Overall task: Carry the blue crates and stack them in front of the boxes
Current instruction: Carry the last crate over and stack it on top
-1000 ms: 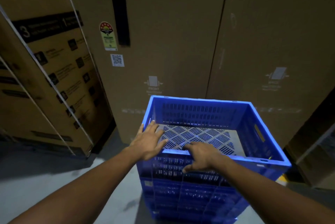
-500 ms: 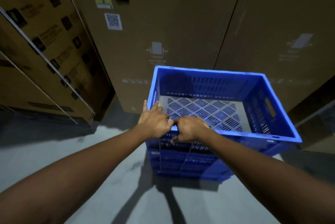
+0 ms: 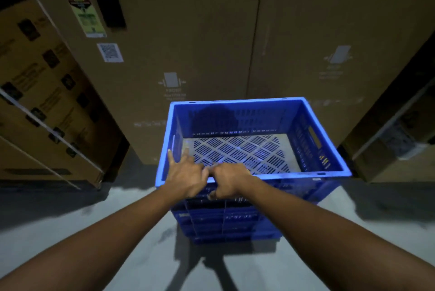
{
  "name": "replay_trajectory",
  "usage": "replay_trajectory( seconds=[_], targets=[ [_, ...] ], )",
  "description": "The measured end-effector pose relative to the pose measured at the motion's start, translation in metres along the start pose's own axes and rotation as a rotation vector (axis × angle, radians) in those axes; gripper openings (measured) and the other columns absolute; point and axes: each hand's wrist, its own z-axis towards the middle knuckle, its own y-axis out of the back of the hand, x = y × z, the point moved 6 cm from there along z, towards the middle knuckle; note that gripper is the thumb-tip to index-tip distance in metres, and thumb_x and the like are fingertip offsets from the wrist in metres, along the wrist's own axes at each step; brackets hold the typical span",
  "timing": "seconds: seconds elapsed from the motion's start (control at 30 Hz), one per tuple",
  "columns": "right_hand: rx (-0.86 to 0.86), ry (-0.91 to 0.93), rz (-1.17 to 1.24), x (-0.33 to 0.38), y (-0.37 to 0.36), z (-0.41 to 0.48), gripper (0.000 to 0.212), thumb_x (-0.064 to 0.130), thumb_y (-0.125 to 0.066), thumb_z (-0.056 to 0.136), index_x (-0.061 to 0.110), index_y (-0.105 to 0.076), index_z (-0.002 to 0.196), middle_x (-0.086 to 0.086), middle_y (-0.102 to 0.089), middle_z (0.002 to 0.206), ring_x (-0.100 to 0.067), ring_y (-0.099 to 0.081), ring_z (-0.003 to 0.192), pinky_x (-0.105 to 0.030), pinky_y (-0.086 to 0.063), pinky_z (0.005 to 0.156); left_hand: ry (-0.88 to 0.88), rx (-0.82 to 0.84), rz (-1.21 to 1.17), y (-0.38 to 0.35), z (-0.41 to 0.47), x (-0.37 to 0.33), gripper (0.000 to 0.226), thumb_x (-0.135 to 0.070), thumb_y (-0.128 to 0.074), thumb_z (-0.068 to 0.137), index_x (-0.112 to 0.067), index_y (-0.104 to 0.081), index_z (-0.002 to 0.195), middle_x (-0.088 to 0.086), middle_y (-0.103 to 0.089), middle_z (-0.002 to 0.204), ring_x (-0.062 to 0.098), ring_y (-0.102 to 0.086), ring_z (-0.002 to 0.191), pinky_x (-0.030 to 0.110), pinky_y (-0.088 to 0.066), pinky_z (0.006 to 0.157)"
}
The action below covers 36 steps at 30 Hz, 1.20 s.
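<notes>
Two hands meet at the near rim of the top blue crate point(image 3: 237, 112). The right hand point(image 3: 229, 181) curls over that rim, thumb beneath. The left hand point(image 3: 186, 177) lies across it, with two fingers point(image 3: 170, 154) stretched inside. This crate sits on a stack of blue crates point(image 3: 226, 222) on the grey floor point(image 3: 70, 224). Their number cannot be counted. Directly behind stand two tall cardboard boxes point(image 3: 200, 31). One strapped carton point(image 3: 47, 93) leans at the left, and another carton point(image 3: 397, 149) stands at the right.

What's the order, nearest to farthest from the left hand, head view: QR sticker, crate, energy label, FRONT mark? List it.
1. Crate: under the left hand.
2. FRONT mark: on box behind crate.
3. QR sticker: higher, left.
4. Energy label: highest, left.
</notes>
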Motion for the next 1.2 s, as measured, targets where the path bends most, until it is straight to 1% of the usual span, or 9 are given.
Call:
replay_trajectory(
  seconds=[0.17,0.27,0.5,0.7,0.8,0.9,1.03,1.1,1.2],
  targets=[
    [0.042,-0.182,-0.049,-0.100,-0.001,-0.058,0.055,0.060,-0.070,0.071,0.024,-0.061,0.112,-0.004,-0.068,0.115,-0.027,-0.063,0.107,-0.037,-0.049,0.088,-0.143,-0.001,-0.140,0.005,0.013,-0.122,0.054,-0.044,-0.017,0.100,-0.019,-0.061,0.118,0.013,-0.058,0.131,0.030,-0.035,0.136,0.051,-0.034,0.106],
    [0.054,-0.261,-0.072,-0.156,-0.002,-0.091,0.056,0.061,-0.067,0.072,0.019,-0.063,0.109,-0.007,-0.068,0.116,-0.028,-0.062,0.109,-0.036,-0.049,0.085,-0.209,0.029,-0.186,0.011,0.026,-0.187,0.057,-0.047,-0.017,0.099,-0.017,-0.062,0.117,0.014,-0.062,0.124,0.033,-0.047,0.122,0.049,-0.041,0.096],
    [0.012,-0.338,-0.076,-0.200,-0.003,-0.120,0.058,0.062,-0.064,0.074,0.019,-0.065,0.112,-0.007,-0.067,0.116,-0.031,-0.063,0.108,-0.039,-0.049,0.086,-0.234,0.394,-0.303,0.011,0.052,-0.246,0.056,-0.040,-0.016,0.102,-0.009,-0.052,0.132,0.017,-0.047,0.144,0.031,-0.048,0.127,0.041,-0.038,0.103],
    [-0.052,-0.301,-0.075,-0.202,-0.006,-0.116,0.049,0.058,-0.064,0.072,0.020,-0.067,0.104,-0.004,-0.070,0.107,-0.028,-0.065,0.100,-0.037,-0.050,0.079,-0.161,0.323,-0.228,0.007,0.053,-0.240,0.067,-0.050,-0.013,0.092,-0.012,-0.054,0.128,0.014,-0.052,0.138,0.032,-0.052,0.120,0.045,-0.042,0.098],
    [-0.094,-0.287,-0.119,-0.203,-0.009,-0.113,0.041,0.051,-0.062,0.074,0.019,-0.067,0.100,-0.004,-0.070,0.103,-0.028,-0.065,0.096,-0.035,-0.045,0.072,-0.152,0.292,-0.183,-0.002,0.060,-0.241,0.071,-0.052,-0.008,0.081,-0.014,-0.057,0.116,0.014,-0.057,0.130,0.032,-0.055,0.111,0.044,-0.043,0.088],
    [-0.109,-0.294,-0.140,-0.203,-0.010,-0.114,0.033,0.042,-0.059,0.074,0.019,-0.065,0.097,-0.004,-0.069,0.102,-0.029,-0.065,0.094,-0.034,-0.043,0.070,-0.136,0.210,-0.102,0.003,0.055,-0.243,0.053,-0.040,-0.017,0.092,-0.014,-0.059,0.112,0.012,-0.059,0.124,0.032,-0.055,0.110,0.041,-0.038,0.079],
    [-0.041,-0.333,-0.106,-0.196,-0.005,-0.119,0.038,0.042,-0.057,0.078,0.021,-0.064,0.109,-0.003,-0.068,0.111,-0.028,-0.064,0.101,-0.037,-0.047,0.079,-0.064,0.123,-0.123,0.027,0.039,-0.244,0.046,-0.031,-0.022,0.100,-0.012,-0.059,0.119,0.013,-0.059,0.127,0.031,-0.054,0.114,0.041,-0.039,0.086],
    [0.001,-0.390,-0.089,-0.192,-0.002,-0.120,0.044,0.041,-0.057,0.080,0.023,-0.059,0.120,-0.003,-0.064,0.121,-0.029,-0.059,0.111,-0.044,-0.046,0.091,-0.032,0.147,-0.160,0.027,0.036,-0.241,0.051,-0.040,-0.020,0.101,-0.014,-0.052,0.130,0.015,-0.054,0.136,0.034,-0.049,0.123,0.049,-0.036,0.098],
    [0.073,-0.474,-0.079,-0.190,-0.007,-0.124,0.068,0.053,-0.065,0.077,0.026,-0.045,0.137,-0.008,-0.048,0.138,-0.035,-0.041,0.128,-0.058,-0.034,0.102,0.015,0.115,-0.212,0.028,0.031,-0.233,0.065,-0.056,-0.014,0.100,-0.021,-0.010,0.154,0.018,-0.018,0.159,0.038,-0.018,0.146,0.062,-0.015,0.114]
  ],
)
